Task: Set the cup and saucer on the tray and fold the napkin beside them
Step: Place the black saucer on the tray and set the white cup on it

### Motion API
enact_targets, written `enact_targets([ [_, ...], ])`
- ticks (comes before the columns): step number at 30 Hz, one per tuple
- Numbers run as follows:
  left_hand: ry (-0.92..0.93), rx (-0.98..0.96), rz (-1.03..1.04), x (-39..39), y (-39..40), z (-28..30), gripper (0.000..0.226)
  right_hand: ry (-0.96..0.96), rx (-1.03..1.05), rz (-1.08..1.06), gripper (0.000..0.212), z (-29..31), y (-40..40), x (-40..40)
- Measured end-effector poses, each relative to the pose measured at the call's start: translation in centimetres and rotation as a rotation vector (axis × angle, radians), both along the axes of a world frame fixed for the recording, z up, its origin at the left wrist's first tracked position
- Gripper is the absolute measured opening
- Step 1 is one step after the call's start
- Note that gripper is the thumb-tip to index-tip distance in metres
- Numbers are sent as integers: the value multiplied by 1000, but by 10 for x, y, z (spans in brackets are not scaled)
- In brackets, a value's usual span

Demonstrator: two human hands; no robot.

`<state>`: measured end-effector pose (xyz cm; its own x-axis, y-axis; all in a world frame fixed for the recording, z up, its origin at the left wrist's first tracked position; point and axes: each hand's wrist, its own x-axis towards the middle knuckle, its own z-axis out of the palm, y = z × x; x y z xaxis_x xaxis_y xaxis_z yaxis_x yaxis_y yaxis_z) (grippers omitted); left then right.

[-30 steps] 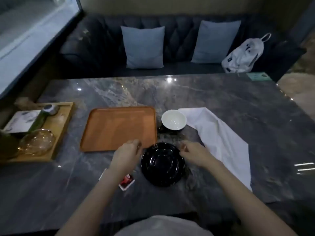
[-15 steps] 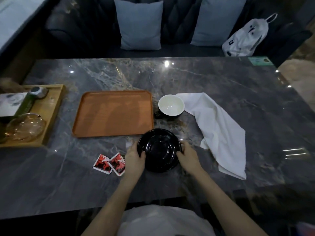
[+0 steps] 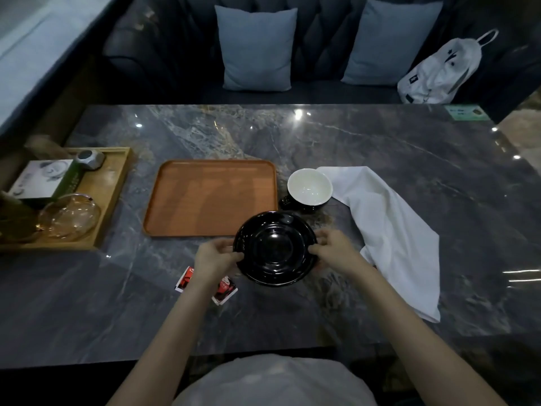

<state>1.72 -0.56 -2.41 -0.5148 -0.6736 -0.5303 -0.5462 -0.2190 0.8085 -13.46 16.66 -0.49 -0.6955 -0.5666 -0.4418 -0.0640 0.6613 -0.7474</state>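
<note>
A glossy black saucer (image 3: 275,249) is held between both hands near the front right corner of the orange-brown tray (image 3: 210,197). My left hand (image 3: 215,257) grips its left rim and my right hand (image 3: 333,250) grips its right rim. The saucer looks lifted off the marble table, its far edge just over the tray's corner. A cup (image 3: 309,190), white inside and black outside, stands on the table right of the tray. A white cloth napkin (image 3: 389,230) lies crumpled to the right of the cup.
Two red packets (image 3: 224,290) lie on the table under my left wrist. A wooden tray (image 3: 114,183) at the left edge holds a glass bowl (image 3: 70,216), a box and a bottle. A sofa with cushions and a white bag (image 3: 439,71) lies beyond the table.
My hands moved from beside the saucer onto its two rims and took hold of it. The saucer now sits a little farther forward, toward the tray's corner.
</note>
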Motion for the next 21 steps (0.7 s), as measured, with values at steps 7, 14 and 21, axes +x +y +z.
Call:
enact_targets([
  [7, 120, 26, 91, 0, -36, 44, 26, -5, -121, 26, 19, 25, -48, -12],
  [14, 158, 6, 272, 6, -90, 55, 27, -29, -233, 26, 24, 27, -115, -15],
  [21, 74, -129, 381, 8, -144, 29, 35, -95, -217, 55, 23, 6, -183, -9],
])
